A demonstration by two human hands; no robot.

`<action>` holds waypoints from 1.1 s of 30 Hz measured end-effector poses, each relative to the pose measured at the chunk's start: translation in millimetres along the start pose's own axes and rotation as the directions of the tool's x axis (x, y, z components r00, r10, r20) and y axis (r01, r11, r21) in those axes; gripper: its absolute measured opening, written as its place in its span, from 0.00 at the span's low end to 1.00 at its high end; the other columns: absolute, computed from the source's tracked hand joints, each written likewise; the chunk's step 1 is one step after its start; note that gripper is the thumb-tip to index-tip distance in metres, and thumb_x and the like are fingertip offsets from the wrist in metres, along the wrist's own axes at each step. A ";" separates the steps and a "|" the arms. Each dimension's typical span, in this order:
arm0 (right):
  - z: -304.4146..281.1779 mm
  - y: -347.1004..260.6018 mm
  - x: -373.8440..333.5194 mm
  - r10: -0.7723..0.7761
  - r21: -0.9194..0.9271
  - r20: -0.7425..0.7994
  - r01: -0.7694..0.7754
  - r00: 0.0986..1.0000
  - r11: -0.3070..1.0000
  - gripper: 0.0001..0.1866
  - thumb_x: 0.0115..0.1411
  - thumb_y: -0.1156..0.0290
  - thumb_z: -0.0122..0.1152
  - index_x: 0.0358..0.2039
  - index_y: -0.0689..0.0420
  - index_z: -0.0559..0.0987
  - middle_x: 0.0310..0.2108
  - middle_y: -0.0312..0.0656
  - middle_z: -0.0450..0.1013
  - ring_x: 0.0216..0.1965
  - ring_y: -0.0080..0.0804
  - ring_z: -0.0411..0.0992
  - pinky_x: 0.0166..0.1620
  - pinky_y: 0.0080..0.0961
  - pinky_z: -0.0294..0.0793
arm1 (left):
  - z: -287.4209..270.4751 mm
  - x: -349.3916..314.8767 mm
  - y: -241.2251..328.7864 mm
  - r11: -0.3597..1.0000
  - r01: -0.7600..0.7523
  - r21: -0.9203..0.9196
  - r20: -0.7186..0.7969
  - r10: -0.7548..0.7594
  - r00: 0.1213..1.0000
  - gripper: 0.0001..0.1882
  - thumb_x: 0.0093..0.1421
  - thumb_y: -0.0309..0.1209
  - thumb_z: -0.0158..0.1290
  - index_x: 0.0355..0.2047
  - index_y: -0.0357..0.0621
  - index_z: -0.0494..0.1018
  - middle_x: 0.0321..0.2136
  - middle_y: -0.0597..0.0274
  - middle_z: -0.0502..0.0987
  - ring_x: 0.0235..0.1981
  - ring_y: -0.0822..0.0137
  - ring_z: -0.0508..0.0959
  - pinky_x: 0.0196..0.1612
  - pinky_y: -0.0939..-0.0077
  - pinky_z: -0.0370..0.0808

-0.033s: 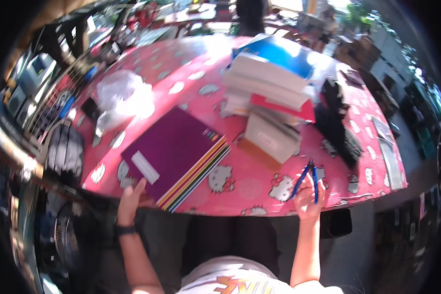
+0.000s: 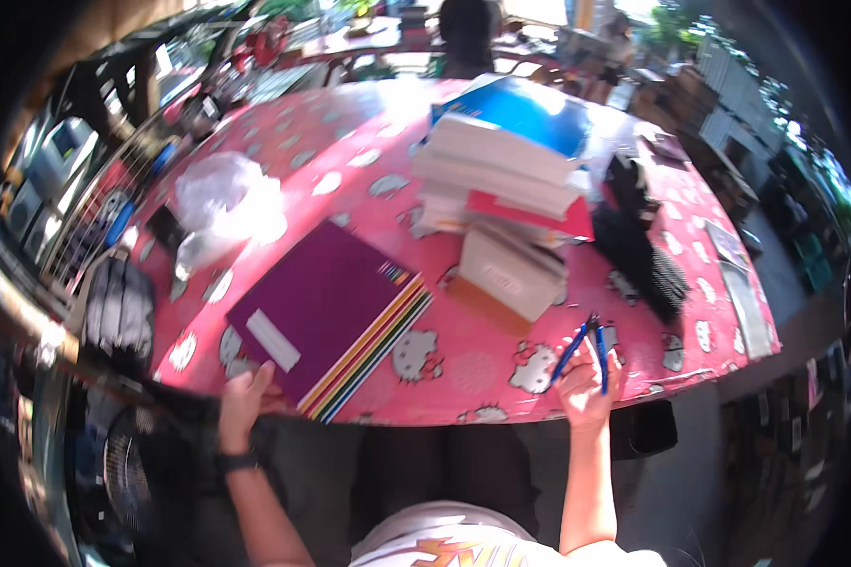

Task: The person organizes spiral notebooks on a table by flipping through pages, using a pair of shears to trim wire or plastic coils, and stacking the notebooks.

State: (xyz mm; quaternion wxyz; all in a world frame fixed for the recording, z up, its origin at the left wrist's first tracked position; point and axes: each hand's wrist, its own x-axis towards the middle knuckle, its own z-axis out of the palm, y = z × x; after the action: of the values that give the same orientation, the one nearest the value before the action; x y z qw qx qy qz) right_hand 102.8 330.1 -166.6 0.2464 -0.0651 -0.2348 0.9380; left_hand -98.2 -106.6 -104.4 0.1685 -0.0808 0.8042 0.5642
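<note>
A stack of coloured folders or notebooks (image 2: 326, 302), purple on top with a white label, lies slanted at the front left of the table. My left hand (image 2: 244, 402), with a dark band at the wrist, is by its near-left corner. The fingers are apart and partly shaded, and whether they touch the stack I cannot tell. In my right hand (image 2: 586, 397), palm up at the table's front edge, rests a pair of small blue-handled pliers (image 2: 593, 331), jaws pointing away and handles spread. Just beyond stands a beige box-like case (image 2: 511, 274).
A pink, cartoon-patterned cloth (image 2: 369, 213) covers the table. Behind the case rises a tall pile of books and papers (image 2: 501, 151), blue on top. Black mesh-like items (image 2: 643, 255) lie to its right, a crumpled plastic bag (image 2: 227, 203) far left. A grey backpack (image 2: 121, 307) is beside the table.
The whole view has shifted slightly, so the table and its things appear a little lower and further left. Both hands stay in about the same places, the pliers still in the right.
</note>
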 end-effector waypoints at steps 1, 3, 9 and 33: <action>6.9 8.2 1.2 0.019 0.038 0.037 -0.020 0.999 0.999 0.29 0.57 0.47 0.49 0.52 0.54 0.69 0.47 0.49 0.70 0.50 0.45 0.68 0.50 0.50 0.68 | -14.2 -8.8 1.8 0.991 -0.125 0.049 -0.102 0.129 0.986 0.22 0.57 0.46 0.54 0.33 0.34 0.73 0.24 0.59 0.76 0.19 0.75 0.74 0.24 0.84 0.72; 5.2 5.8 3.1 0.042 0.057 0.077 -0.047 0.996 0.997 0.27 0.55 0.47 0.51 0.52 0.48 0.70 0.49 0.48 0.69 0.51 0.46 0.67 0.50 0.54 0.66 | -29.1 -14.5 8.1 0.956 -0.261 0.134 -0.189 0.284 0.940 0.21 0.57 0.46 0.54 0.34 0.35 0.75 0.22 0.62 0.76 0.19 0.77 0.73 0.24 0.86 0.70; 0.7 4.9 -3.3 0.097 -0.056 0.118 -0.090 0.988 0.994 0.32 0.48 0.63 0.55 0.56 0.48 0.62 0.45 0.42 0.68 0.45 0.38 0.66 0.46 0.42 0.68 | 13.5 -53.7 3.4 0.756 -0.366 0.542 0.178 0.323 0.930 0.23 0.45 0.48 0.62 0.28 0.38 0.77 0.18 0.55 0.77 0.21 0.64 0.78 0.27 0.71 0.72; 125.7 155.9 -2.2 0.437 -0.743 0.583 0.667 0.685 -0.054 0.24 0.41 0.79 0.63 0.43 0.59 0.72 0.36 0.47 0.69 0.42 0.47 0.67 0.42 0.36 0.67 | 25.3 -30.5 -22.8 0.855 -0.325 0.404 0.214 0.257 0.942 0.20 0.44 0.47 0.60 0.25 0.41 0.79 0.18 0.49 0.76 0.24 0.53 0.77 0.31 0.64 0.73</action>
State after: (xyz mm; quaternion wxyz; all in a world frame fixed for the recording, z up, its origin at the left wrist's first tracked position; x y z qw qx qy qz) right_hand 7.5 157.9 -129.4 0.0982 0.1697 -0.9094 0.3667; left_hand -58.0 -92.8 -121.3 0.1556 0.1250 0.8970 0.3943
